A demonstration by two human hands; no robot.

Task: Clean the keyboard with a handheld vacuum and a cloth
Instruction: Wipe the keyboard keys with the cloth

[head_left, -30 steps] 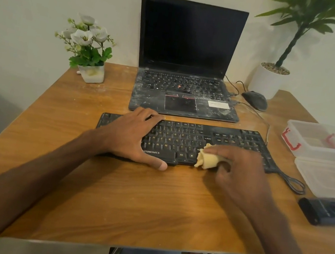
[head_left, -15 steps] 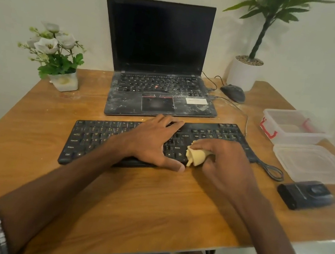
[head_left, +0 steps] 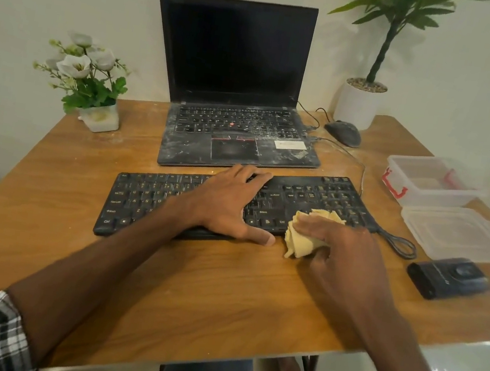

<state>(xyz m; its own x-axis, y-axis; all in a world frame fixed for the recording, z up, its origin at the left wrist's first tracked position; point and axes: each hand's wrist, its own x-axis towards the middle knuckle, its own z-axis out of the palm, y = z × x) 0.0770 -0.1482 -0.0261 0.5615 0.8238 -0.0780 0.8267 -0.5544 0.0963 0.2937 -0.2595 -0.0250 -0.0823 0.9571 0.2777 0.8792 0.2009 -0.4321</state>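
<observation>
The right hand [head_left: 345, 252] clamps its curled fingers around the bunched cloth [head_left: 306, 233], which sits on the near right edge of the keyboard [head_left: 151, 199], while just left of it the left hand [head_left: 228, 202] lies flat on the keys, fingers straight and holding nothing.

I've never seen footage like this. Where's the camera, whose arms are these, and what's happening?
No machine here: a person wears a wide-angle camera on the head, looking down at both hands. The left hand rests flat on a black keyboard, steadying it. The right hand grips a bunched yellow cloth against the keyboard's front edge. Behind, on the wooden table, stands an open dusty laptop, with a mouse, a flower pot and a potted plant. To the right lie a clear container, its lid and a small dark device, possibly the handheld vacuum.
</observation>
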